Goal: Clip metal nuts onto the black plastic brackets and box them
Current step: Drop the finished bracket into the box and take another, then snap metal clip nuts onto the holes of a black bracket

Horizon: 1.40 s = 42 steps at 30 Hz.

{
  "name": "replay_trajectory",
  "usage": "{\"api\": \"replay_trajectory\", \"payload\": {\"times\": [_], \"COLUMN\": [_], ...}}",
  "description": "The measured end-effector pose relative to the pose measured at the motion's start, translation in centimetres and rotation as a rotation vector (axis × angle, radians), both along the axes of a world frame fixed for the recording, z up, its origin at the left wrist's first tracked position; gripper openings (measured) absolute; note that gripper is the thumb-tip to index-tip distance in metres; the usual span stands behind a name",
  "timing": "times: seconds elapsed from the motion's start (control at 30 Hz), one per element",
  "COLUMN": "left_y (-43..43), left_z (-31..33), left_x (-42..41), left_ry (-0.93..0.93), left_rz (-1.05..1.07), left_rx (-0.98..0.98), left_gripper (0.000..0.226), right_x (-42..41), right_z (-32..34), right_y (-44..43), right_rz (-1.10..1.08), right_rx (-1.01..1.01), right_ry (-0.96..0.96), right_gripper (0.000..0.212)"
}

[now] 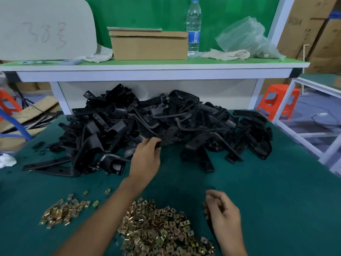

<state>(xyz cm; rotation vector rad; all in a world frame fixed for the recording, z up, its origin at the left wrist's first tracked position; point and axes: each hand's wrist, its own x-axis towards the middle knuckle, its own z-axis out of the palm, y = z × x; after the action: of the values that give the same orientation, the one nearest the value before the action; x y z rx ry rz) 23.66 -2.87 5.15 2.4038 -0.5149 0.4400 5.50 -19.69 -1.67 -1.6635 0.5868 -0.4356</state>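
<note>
A big heap of black plastic brackets (166, 124) covers the far half of the green table. My left hand (146, 159) reaches into its front edge and grips the end of one black bracket (171, 139). A pile of brass-coloured metal nuts (158, 230) lies near me, with a smaller scatter of nuts (62, 211) to its left. My right hand (221, 209) hovers to the right of the nut pile with its fingers curled; a small brass-coloured piece shows at its fingertips, blurred. A cardboard box (149, 45) stands on the raised shelf behind the heap.
The raised shelf (147, 68) also carries a water bottle (193, 28), rags and a crumpled plastic bag (247, 37). Orange stools (278, 102) and stacked cartons stand to the right beyond the table edge. Bare green mat (267, 200) lies to the right of my right hand.
</note>
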Motion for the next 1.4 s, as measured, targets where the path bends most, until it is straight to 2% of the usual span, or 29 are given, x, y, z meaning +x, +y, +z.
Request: {"api": "replay_trajectory", "payload": {"times": [0.07, 0.13, 0.23, 0.3, 0.37, 0.43, 0.5, 0.57, 0.63, 0.7, 0.9, 1.1, 1.27, 1.4], "left_y": [1.1, 1.6, 1.5, 1.4, 1.6, 2.3, 3.1, 3.5, 3.4, 3.2, 3.2, 3.7, 3.6, 3.4], "left_z": [0.4, 0.2, -1.4, -2.0, -2.7, -3.9, -5.2, -6.2, -6.4, -6.4, -6.2, -5.1, -3.5, -2.9], "left_x": [-3.7, -8.1, -13.1, -14.5, -14.4, -13.8, -13.1, -13.1, -13.0, -12.7, -11.4, -11.6, -12.6, -12.9], "left_ry": [0.054, 0.091, 0.126, 0.222, 0.258, 0.266, 0.345, 0.328, 0.204, 0.122, 0.139, 0.158, 0.315, 0.482], "left_rz": [0.037, -0.016, -0.253, -0.383, -0.413, -0.366, -0.32, -0.299, -0.247, -0.212, -0.206, -0.184, -0.187, -0.202], "left_rx": [-0.212, -0.35, -0.367, -0.295, -0.182, 0.03, 0.327, 0.471, 0.424, 0.344, 0.167, 0.078, -0.113, -0.235], "left_gripper": [0.023, 0.023, 0.028, 0.041, 0.054, 0.058, 0.065, 0.059, 0.037, 0.025, 0.027, 0.018, 0.007, 0.015], "right_x": [-0.2, -0.1, 0.5, 0.9, 0.9, 0.7, 0.6, 0.7, 0.8, 0.9, 1.0, 1.1, 1.0, 1.1], "right_z": [0.8, 1.9, 3.5, 3.9, 3.6, 3.0, 2.4, 2.0, 1.8, 1.7, 1.7, 1.5, 1.1, 0.7], "right_y": [0.6, 1.2, 2.2, 2.6, 2.8, 2.4, 1.6, 1.0, 0.8, 1.1, 1.0, 1.0, 1.1, 1.1], "right_rz": [0.018, 0.063, 0.194, 0.243, 0.23, 0.185, 0.136, 0.116, 0.141, 0.178, 0.201, 0.22, 0.292, 0.292], "right_rx": [0.018, 0.07, 0.245, 0.481, 0.663, 0.742, 0.793, 0.859, 0.883, 0.867, 0.888, 0.869, 0.874, 0.926], "right_ry": [0.002, -0.002, 0.003, 0.056, 0.051, -0.011, -0.067, -0.117, -0.134, -0.125, -0.161, -0.138, -0.216, -0.229], "right_gripper": [0.014, 0.03, 0.047, 0.047, 0.042, 0.045, 0.045, 0.038, 0.031, 0.026, 0.03, 0.024, 0.028, 0.043]}}
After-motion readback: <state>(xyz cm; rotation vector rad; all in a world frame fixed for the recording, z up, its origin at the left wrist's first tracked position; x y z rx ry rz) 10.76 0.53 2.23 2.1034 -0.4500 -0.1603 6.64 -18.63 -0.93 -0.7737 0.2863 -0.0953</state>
